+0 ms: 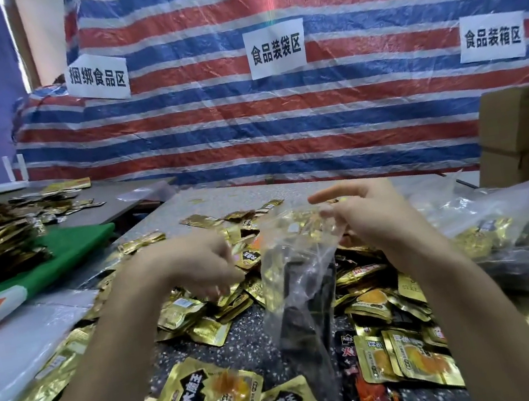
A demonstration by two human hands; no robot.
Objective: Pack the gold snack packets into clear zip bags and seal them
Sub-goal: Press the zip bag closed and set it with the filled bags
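Gold packets (214,395), clear bag (299,285), cardboard boxes (522,131)

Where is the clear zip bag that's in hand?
Head view, centre: the clear zip bag hangs from the right hand, over the gold packets, just right of the left hand.

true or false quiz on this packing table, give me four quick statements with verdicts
1. The right hand holds the clear zip bag by its top. True.
2. The cardboard boxes stand on the left. False: they stand on the right.
3. Three paper signs hang on the striped tarp. True.
4. The left hand holds the bag. False: it is down on the loose gold packets beside the bag.
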